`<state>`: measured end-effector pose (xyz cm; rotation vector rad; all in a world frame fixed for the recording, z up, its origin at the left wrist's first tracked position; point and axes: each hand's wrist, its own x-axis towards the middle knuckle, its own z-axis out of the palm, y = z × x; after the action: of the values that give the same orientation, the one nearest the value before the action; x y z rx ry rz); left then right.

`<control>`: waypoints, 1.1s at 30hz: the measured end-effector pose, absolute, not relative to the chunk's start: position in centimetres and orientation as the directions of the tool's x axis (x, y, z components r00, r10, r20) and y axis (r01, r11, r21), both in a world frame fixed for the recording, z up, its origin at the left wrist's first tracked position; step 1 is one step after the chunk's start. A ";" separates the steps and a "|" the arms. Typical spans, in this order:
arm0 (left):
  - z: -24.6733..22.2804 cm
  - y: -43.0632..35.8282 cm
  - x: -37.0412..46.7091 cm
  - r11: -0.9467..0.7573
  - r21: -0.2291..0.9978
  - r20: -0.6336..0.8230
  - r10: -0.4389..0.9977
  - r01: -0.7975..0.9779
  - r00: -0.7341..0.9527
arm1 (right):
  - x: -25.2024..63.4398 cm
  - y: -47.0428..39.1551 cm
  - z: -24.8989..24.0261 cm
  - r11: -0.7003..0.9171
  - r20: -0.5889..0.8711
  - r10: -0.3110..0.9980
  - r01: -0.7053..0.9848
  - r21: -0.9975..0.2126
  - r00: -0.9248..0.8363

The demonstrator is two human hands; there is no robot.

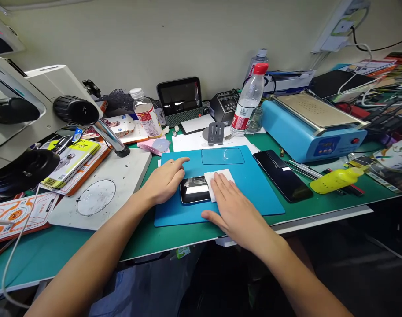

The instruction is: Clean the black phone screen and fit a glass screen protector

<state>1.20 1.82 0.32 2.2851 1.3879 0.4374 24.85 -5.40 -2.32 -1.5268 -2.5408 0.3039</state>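
Observation:
A phone [194, 190] lies screen up on a blue mat [253, 189], its glass showing bright reflections. My right hand [235, 207] presses flat on a folded white tissue [227, 175] that covers the phone's right end; its fingers are stretched out and the thumb is spread to the left. My left hand [166, 181] rests at the phone's left end, index finger extended over the mat, with nothing visible in it. Behind the phone, a clear glass sheet with a black border [223, 156] lies on the mat. A second dark phone [282, 176] lies to the right, partly over the mat's edge.
A microscope stand [128, 169] and booklets [70, 163] occupy the left. Behind the mat are two drink bottles [148, 116] [248, 103], a small phone stand [216, 133] and a dark screen [180, 94]. On the right are a blue heating machine [286, 127] and a yellow bottle [336, 179].

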 end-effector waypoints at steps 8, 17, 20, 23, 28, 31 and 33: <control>0.3 1.9 0.9 -0.441 0.495 0.109 0.886 0.749 0.450 | 17.3 -5.6 -1.9 0.545 0.062 0.826 0.767 -0.339 -0.560; 0.3 2.1 0.8 -0.484 0.460 0.129 0.866 0.744 0.484 | 23.6 -7.6 -2.2 0.614 0.042 0.777 0.741 -0.272 -0.628; 0.3 2.0 0.8 -0.483 0.455 0.132 0.867 0.748 0.480 | 24.1 -5.8 -2.1 0.504 0.038 0.858 0.827 -0.247 -0.512; 0.2 2.0 0.7 -0.481 0.465 0.129 0.867 0.743 0.481 | 21.8 -4.6 -1.9 0.447 0.026 0.891 0.863 -0.236 -0.454; 0.0 2.0 0.8 -0.488 0.440 0.148 0.867 0.754 0.475 | 18.8 -6.0 -1.6 0.624 0.051 0.757 0.697 -0.354 -0.651; 0.0 2.0 0.9 -0.498 0.431 0.150 0.862 0.752 0.485 | 20.9 -7.4 -1.9 0.649 0.039 0.733 0.681 -0.339 -0.679; 0.0 2.0 0.9 -0.507 0.418 0.146 0.856 0.754 0.495 | 23.1 -7.5 -2.0 0.607 0.024 0.776 0.735 -0.301 -0.631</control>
<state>0.93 1.98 0.05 2.4437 1.3571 0.4872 23.10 -7.54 -2.05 -1.2677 -2.6780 0.3973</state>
